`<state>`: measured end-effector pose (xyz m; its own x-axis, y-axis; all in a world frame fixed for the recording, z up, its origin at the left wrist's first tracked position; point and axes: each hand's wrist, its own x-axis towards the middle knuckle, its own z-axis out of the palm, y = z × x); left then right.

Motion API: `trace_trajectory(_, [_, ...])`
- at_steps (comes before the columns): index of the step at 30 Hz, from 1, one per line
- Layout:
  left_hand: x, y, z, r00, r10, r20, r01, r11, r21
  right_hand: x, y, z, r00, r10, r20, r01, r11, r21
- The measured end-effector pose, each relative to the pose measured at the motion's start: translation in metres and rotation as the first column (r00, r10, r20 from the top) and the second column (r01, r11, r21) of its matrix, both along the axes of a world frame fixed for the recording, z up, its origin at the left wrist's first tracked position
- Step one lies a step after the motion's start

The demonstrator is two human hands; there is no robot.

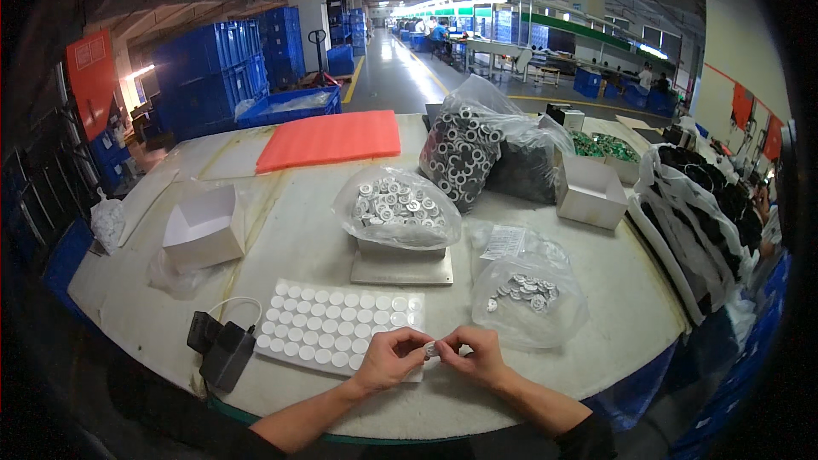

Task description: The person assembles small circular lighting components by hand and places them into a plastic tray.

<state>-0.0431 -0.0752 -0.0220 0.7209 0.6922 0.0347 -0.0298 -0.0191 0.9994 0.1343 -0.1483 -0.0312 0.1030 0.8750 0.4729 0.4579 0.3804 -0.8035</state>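
Observation:
My left hand (394,359) and my right hand (474,358) meet near the table's front edge, both pinching one small round grey-white part (432,349) between fingertips. Just left of them lies a sheet of white round discs (328,324) set in rows; my left hand covers its near right corner. Beyond the hands, an open clear bag of round grey-white parts (395,207) rests on a metal stand (402,267). To the right, a flatter clear bag (554,324) holds several similar parts (527,291).
Black power adapters (228,355) with a white cable sit left of the sheet. White open boxes (204,234) stand left and right (591,193). Farther back are pink foam (332,139), a large bag of grey rings (460,153) and green circuit boards (603,146). Black parts in plastic (694,221) line the right edge.

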Motion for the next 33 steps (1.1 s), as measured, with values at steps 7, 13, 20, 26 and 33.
trace_trajectory(7, [-0.003,0.003,0.017,0.970,-0.006,-0.245,0.140,0.835,0.533,0.013,0.002,-0.004,0.956,0.179,0.232,-0.159,0.982,-0.102])
trace_trajectory(13, [0.005,0.003,0.007,0.987,0.129,0.095,-0.119,0.987,-0.108,0.001,0.004,-0.009,0.973,0.074,-0.220,-0.117,0.975,-0.189])
trace_trajectory(20, [0.002,-0.003,0.012,0.998,0.066,-0.014,-0.052,0.876,0.480,0.012,0.003,-0.012,0.958,0.215,-0.189,-0.268,0.906,-0.327])
trace_trajectory(26, [0.003,-0.001,0.012,0.990,0.075,0.116,-0.082,0.995,0.063,0.006,0.003,-0.012,0.923,0.150,-0.354,-0.262,0.919,-0.293])
trace_trajectory(33, [0.001,0.003,0.009,1.000,-0.003,-0.012,0.006,0.976,0.217,0.005,0.001,-0.009,0.994,0.106,-0.010,-0.106,0.989,-0.100])
